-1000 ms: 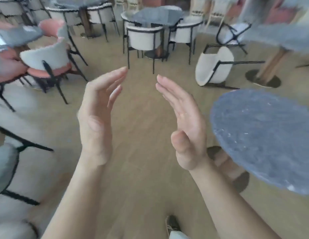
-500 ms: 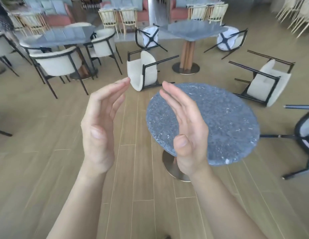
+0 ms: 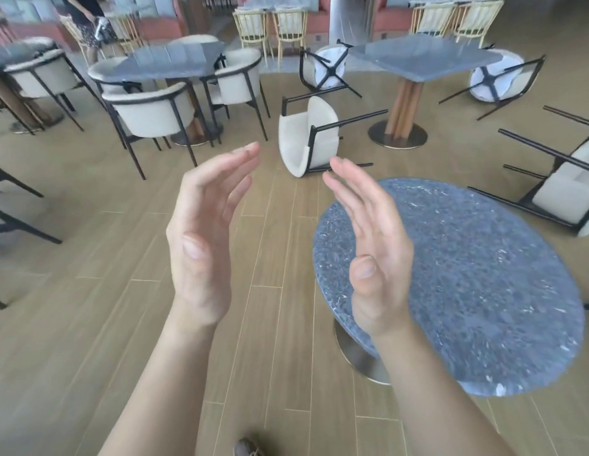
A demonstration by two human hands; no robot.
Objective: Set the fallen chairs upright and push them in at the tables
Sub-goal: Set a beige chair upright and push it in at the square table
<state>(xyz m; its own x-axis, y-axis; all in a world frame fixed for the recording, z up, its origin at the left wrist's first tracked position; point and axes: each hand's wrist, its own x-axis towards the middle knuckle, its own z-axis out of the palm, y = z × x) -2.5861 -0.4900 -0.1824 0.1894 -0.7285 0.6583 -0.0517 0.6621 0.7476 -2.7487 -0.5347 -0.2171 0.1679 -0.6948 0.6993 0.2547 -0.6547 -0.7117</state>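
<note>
My left hand (image 3: pixel 204 235) and my right hand (image 3: pixel 372 248) are raised in front of me, palms facing each other, fingers apart, holding nothing. A cream chair with a black frame (image 3: pixel 308 136) lies on its side on the floor just beyond my fingertips. Another fallen cream chair (image 3: pixel 563 189) lies at the right, past the round grey table (image 3: pixel 484 274). Two more tipped chairs, one (image 3: pixel 327 69) left and one (image 3: pixel 495 79) right, flank the square grey table (image 3: pixel 424 57) at the back.
Upright cream chairs (image 3: pixel 151 115) surround a grey table (image 3: pixel 174 60) at the back left. Black chair legs (image 3: pixel 10 205) reach in from the left edge. A person (image 3: pixel 86 21) stands far back left. Yellow chairs (image 3: pixel 270 24) line the rear. Wood-plank floor lies ahead.
My view has swung to the right and steadied, bringing the round table and the fallen chairs into sight. Both hands keep the same raised, open pose.
</note>
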